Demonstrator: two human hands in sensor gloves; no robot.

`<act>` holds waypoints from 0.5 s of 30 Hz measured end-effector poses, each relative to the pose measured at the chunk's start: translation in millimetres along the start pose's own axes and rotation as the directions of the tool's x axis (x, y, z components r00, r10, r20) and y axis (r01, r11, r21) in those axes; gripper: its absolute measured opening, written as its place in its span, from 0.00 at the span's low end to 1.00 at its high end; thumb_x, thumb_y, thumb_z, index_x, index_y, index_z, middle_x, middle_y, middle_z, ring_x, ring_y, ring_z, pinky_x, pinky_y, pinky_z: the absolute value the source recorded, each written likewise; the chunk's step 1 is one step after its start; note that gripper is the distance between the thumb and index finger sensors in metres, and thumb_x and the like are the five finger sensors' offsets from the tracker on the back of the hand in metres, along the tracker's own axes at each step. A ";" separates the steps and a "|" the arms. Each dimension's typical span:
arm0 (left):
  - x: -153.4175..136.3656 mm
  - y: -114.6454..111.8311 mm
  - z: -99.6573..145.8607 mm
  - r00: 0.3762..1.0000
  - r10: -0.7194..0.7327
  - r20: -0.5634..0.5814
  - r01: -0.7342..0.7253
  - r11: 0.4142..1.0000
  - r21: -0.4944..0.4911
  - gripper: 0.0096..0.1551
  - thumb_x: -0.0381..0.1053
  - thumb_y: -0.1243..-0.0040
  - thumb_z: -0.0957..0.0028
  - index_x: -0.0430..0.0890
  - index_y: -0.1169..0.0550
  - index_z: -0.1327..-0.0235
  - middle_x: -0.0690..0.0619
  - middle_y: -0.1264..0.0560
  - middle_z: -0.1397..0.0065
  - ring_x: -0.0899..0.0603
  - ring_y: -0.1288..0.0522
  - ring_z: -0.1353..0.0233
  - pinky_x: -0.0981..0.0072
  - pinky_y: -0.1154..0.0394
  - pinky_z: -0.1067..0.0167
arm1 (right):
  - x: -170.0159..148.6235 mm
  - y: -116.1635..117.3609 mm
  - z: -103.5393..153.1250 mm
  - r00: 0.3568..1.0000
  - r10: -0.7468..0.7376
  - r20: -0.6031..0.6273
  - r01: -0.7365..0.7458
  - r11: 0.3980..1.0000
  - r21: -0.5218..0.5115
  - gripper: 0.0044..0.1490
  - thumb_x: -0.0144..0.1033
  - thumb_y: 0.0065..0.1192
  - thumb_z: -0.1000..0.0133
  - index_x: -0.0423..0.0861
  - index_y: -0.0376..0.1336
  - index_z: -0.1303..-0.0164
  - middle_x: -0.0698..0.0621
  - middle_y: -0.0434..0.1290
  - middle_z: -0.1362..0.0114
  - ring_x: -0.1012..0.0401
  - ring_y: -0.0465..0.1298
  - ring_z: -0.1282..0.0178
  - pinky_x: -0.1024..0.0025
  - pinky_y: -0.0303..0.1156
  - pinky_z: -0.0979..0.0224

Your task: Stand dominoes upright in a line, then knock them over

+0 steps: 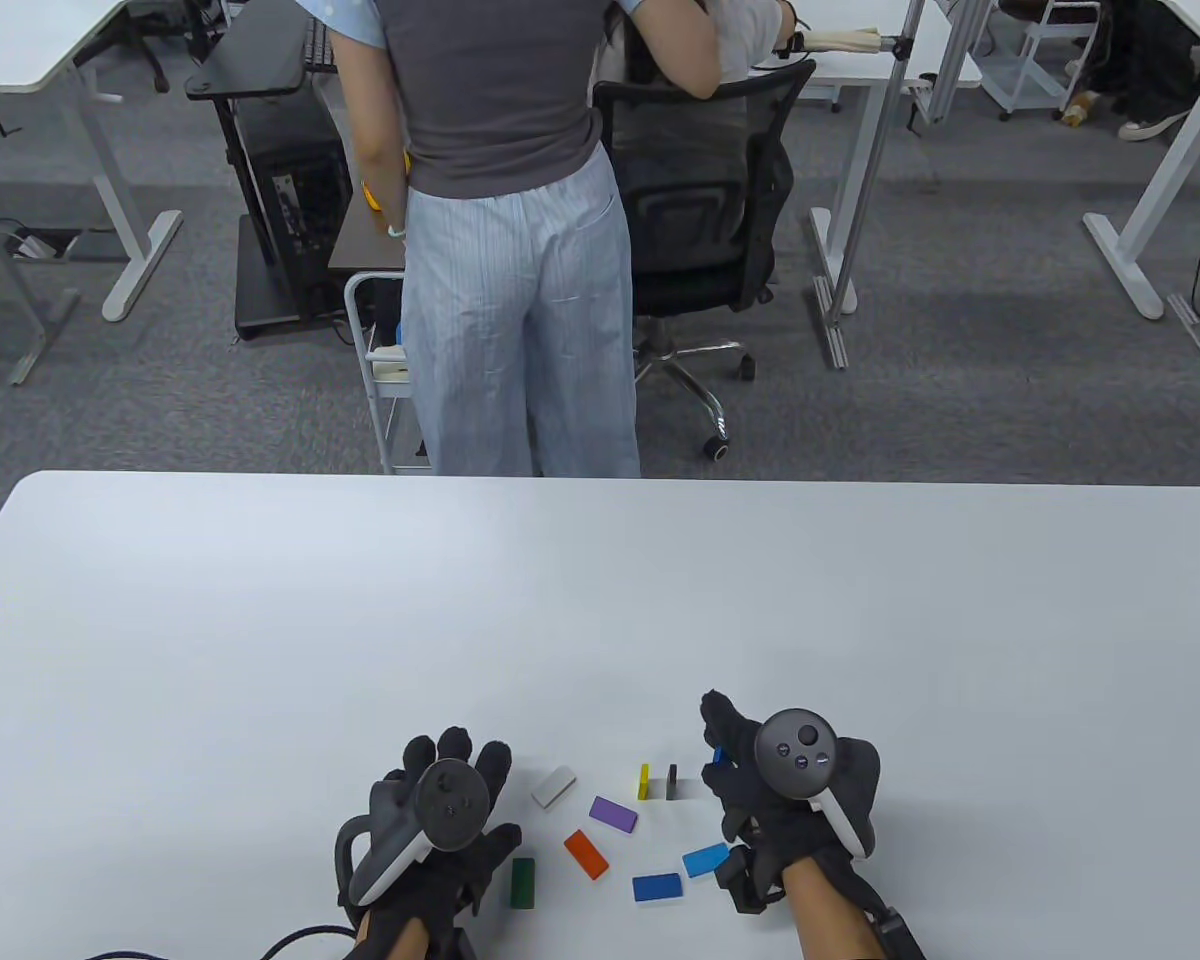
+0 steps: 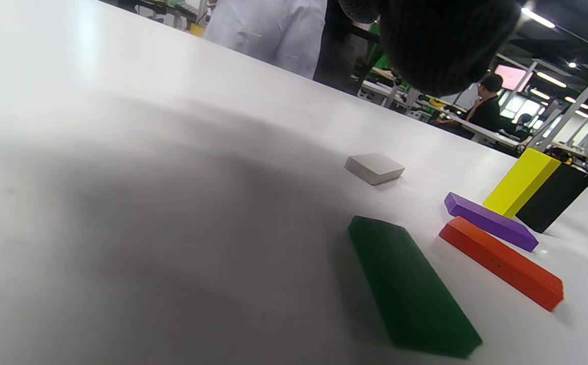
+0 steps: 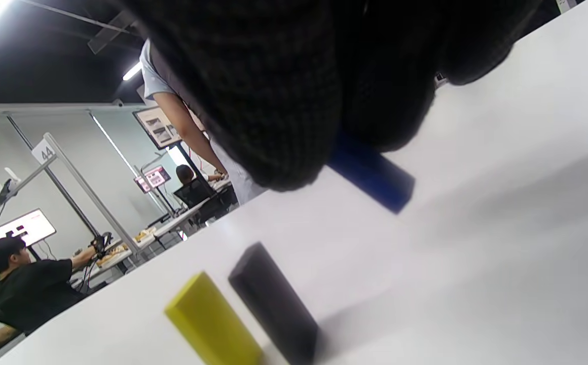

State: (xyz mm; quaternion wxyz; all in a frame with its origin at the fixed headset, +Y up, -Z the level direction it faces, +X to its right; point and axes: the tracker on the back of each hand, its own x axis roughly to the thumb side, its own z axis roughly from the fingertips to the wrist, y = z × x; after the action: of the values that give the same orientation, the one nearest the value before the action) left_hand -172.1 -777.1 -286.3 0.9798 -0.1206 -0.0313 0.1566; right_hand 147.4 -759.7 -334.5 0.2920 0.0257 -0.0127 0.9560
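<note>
Dominoes: yellow point(image 1: 644, 781) and black point(image 1: 672, 781) stand upright mid-table, so my right hand point(image 1: 760, 775) pinches a blue domino point(image 3: 372, 177) just beside them to extend the line, left hand point(image 1: 440, 810) relaxed, empty.

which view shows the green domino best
The left wrist view: the green domino lies flat, close and unobstructed. The table view shows it small beside the left hand. The right wrist view misses it.
</note>
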 end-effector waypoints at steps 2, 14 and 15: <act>0.2 0.3 0.2 1.000 0.000 0.001 0.000 1.000 0.000 0.46 0.63 0.38 0.57 0.63 0.46 0.26 0.47 0.55 0.12 0.29 0.58 0.16 0.32 0.52 0.21 | -0.2 4.8 0.1 1.000 0.021 0.013 -0.021 1.000 -0.005 0.46 0.30 0.85 0.61 0.47 0.65 0.30 0.50 0.80 0.37 0.53 0.84 0.43 0.50 0.72 0.27; 1.0 1.0 0.9 1.000 -0.001 0.004 0.001 1.000 0.003 0.46 0.63 0.38 0.57 0.63 0.45 0.26 0.47 0.55 0.12 0.29 0.58 0.16 0.32 0.52 0.21 | 6.3 19.5 0.1 0.990 0.134 0.041 -0.135 0.990 0.040 0.45 0.29 0.85 0.61 0.48 0.65 0.30 0.50 0.79 0.36 0.55 0.86 0.46 0.52 0.73 0.26; 1.0 1.1 1.0 1.000 -0.001 0.004 0.001 1.000 0.003 0.47 0.63 0.38 0.57 0.63 0.45 0.26 0.47 0.55 0.12 0.29 0.58 0.16 0.32 0.52 0.21 | 6.5 20.1 0.1 0.990 0.136 0.041 -0.138 0.990 0.040 0.45 0.29 0.85 0.61 0.48 0.65 0.30 0.50 0.79 0.36 0.55 0.86 0.46 0.52 0.73 0.26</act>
State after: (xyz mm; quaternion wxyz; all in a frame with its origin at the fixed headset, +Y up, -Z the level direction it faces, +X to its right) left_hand -171.6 -775.5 -285.6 0.9800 -0.1190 -0.0331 0.1563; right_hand 130.8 -772.8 -334.2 0.2248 0.0491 0.0002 0.9732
